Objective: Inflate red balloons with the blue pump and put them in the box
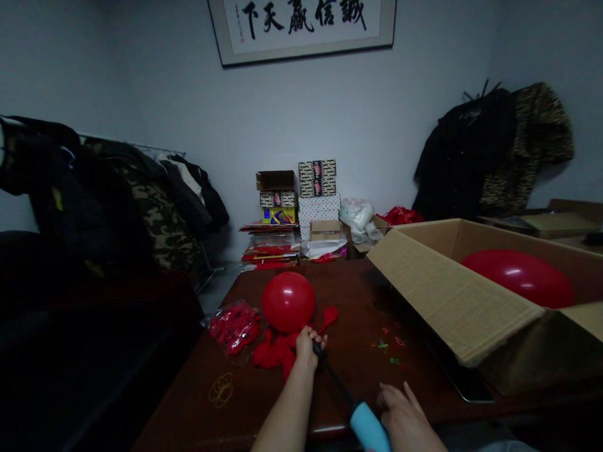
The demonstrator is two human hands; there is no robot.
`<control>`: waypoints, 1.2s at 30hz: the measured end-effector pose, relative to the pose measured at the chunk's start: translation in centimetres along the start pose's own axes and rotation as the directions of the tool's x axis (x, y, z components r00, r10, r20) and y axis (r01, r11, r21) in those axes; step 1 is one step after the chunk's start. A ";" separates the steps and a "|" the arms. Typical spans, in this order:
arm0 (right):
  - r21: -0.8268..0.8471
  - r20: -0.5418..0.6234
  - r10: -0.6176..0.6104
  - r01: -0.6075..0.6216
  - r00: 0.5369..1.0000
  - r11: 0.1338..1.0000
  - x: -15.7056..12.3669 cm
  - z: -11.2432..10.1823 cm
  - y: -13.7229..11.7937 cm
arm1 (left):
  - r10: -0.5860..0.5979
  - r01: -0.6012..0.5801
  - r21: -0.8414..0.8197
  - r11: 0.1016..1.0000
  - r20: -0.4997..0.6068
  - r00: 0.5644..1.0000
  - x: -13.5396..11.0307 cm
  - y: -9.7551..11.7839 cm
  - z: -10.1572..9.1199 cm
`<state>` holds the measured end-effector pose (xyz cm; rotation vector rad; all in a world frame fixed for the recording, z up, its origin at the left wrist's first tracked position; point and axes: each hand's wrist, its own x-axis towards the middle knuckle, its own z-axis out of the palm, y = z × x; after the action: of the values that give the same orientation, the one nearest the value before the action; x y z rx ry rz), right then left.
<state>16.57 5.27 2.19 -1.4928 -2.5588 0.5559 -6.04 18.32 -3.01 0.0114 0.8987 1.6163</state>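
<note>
My left hand (308, 346) is closed around the black nozzle end of a hand balloon pump (369, 427). A partly inflated red balloon (288, 302) rises just beyond those fingers; its neck is hidden by the hand. The pump's thin black rod runs down to a light blue barrel, cut off by the bottom edge. Beside that barrel is my right hand (407, 415), its fingers stretched and apart. Several limp red balloons (269, 351) lie left of my left wrist, and one more flat balloon (330, 316) lies to the right of the inflated one.
A clear bag of red balloons (234, 326) and yellowish bands (221, 390) lie on the brown table (351, 295). Small colored bands (382, 345) are scattered at right. An open cardboard box (452, 289) with a large red balloon (518, 276) stands on the right.
</note>
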 end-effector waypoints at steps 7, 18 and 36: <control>0.000 -0.047 0.029 -0.029 0.998 1.000 1.4 -1.4 -2.7 | 0.032 -0.032 -0.041 0.999 -0.003 0.999 -0.5 0.7 -0.8; -0.094 -0.104 0.027 -0.037 0.994 0.995 7.8 -0.4 -5.4 | -0.021 0.022 -0.041 0.999 0.037 0.999 -1.7 0.2 -1.1; -0.033 0.030 0.009 -0.008 1.000 0.999 1.3 2.1 -0.7 | 0.078 -0.077 0.058 0.995 -0.018 0.997 0.3 0.9 -1.3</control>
<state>14.76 5.55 0.43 -1.5173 -2.5979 0.5444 -7.49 17.91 -3.56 0.0709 0.9707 1.6646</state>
